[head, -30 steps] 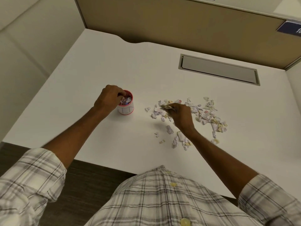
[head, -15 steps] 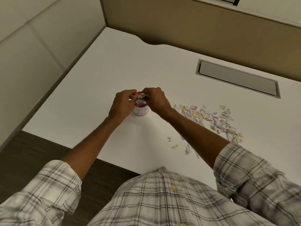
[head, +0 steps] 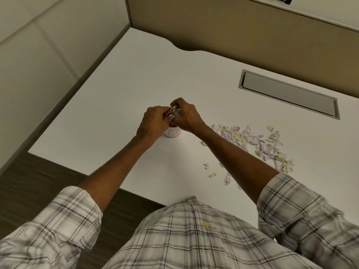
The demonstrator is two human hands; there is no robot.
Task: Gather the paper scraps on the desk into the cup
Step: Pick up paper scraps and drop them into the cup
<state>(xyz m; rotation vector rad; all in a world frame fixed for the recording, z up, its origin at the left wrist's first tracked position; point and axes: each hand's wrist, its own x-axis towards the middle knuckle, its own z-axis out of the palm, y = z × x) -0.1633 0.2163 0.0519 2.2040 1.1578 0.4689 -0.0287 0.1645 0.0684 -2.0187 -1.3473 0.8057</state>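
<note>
Both hands' fingers (head: pixel 174 105) pinch paper scraps (head: pixel 172 114) just above the cup (head: pixel 172 132).

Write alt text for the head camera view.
Both hands, left hand and right hand, pinch a wad of paper scraps above a small white cup on a white desk. More loose scraps lie scattered right of the cup.

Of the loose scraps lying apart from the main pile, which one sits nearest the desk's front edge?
The crumpled white scrap, beside the right forearm. The small yellowish scrap and the white one both lie farther back on the desk.
</note>
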